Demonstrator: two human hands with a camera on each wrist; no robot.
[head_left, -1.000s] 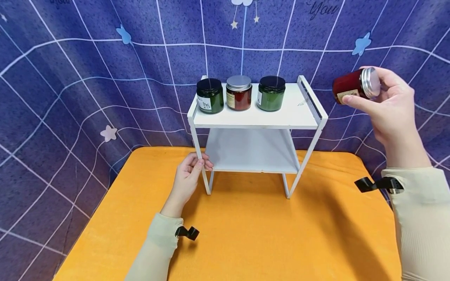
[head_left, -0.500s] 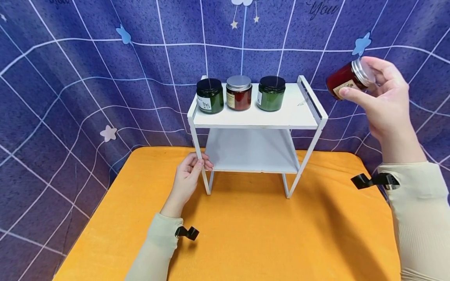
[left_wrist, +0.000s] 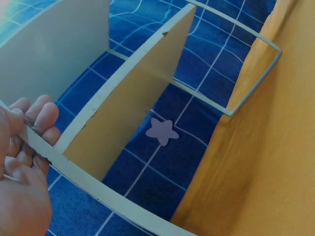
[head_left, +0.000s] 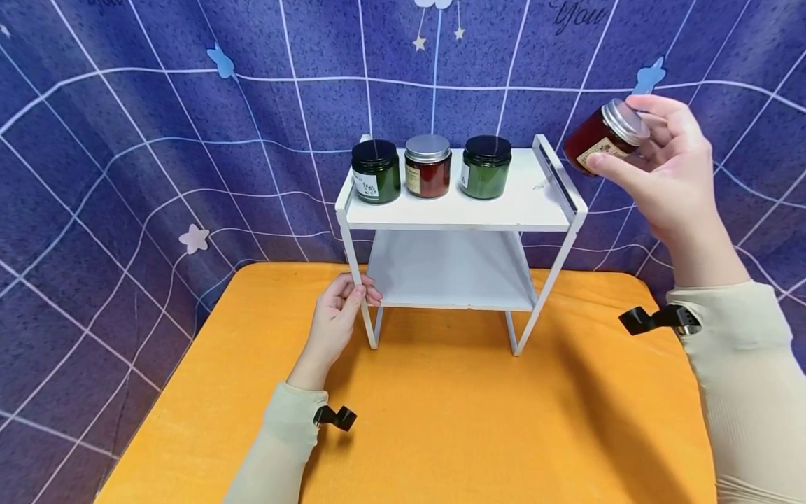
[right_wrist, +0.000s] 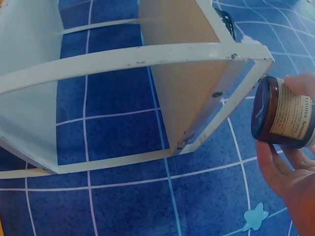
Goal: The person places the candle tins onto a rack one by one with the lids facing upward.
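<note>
My right hand holds a red-brown glass jar by its sides, tilted, in the air right of the white two-tier shelf. The jar has a silver lid and a cream label, which faces the right wrist camera on the jar. My left hand grips the shelf's front left leg, thumb in front and fingers behind. On the top tier stand a green jar with a black lid, a red-brown jar with a silver lid and another green jar, side by side.
The shelf's raised right side rail lies between the held jar and the top tier. Below is the lower tier. An orange cloth covers the table, and a blue gridded curtain hangs behind.
My right hand has moved left and slightly up with the jar, nearer the shelf's right rail. The jar's lid end has tipped upward. My left hand has stayed on the leg.
</note>
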